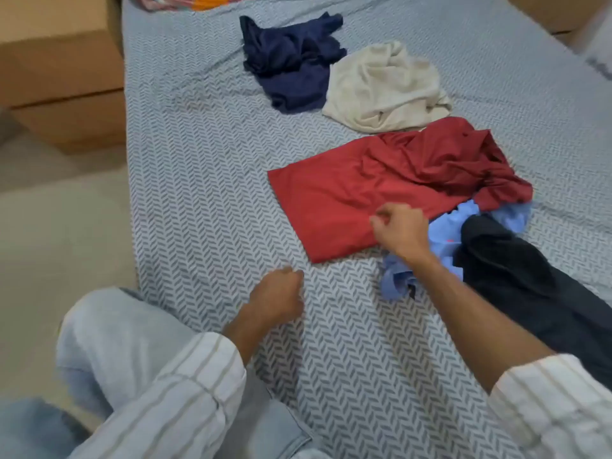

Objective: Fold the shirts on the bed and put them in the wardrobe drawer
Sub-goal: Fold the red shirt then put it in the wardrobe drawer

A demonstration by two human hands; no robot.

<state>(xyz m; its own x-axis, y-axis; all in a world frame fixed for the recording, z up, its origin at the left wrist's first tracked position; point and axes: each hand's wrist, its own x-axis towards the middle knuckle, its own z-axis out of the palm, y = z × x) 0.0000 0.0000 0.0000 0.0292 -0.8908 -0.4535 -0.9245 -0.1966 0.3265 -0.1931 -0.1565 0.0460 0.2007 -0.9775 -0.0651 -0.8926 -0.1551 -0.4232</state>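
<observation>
The bed (205, 180) fills most of the view, covered by a blue-grey sheet with a herringbone pattern, and all the shirts lie on its right half. The person's knee in light jeans (109, 346) rests at the bed's near left edge. Cardboard boxes (63, 71) stand on the floor beside the bed at upper left.

The red shirt (357, 193) is the largest garment in sight: its left part is spread flat and smooth, while its right part is bunched into folds. A black garment (516, 276) stretches along the near right side of the bed, partly under the right forearm. The cream shirt (384, 91) lies crumpled just beyond the red shirt, touching it. The navy shirt (291, 64) lies crumpled farther up the bed, its edge meeting the cream one. The light blue shirt (447, 233) is wadded between the red shirt and the black garment, partly covered by both. A striped, colourful cloth (185, 1) shows at the top edge of the bed.

The right hand (404, 230) is over the near edge of the red shirt, its fingers loosely curled; whether it pinches the fabric cannot be told. The left hand (278, 293) is over the bare sheet just short of the red shirt's near corner, fingers curled and holding nothing visible. Both sleeves are cream with pale stripes.
</observation>
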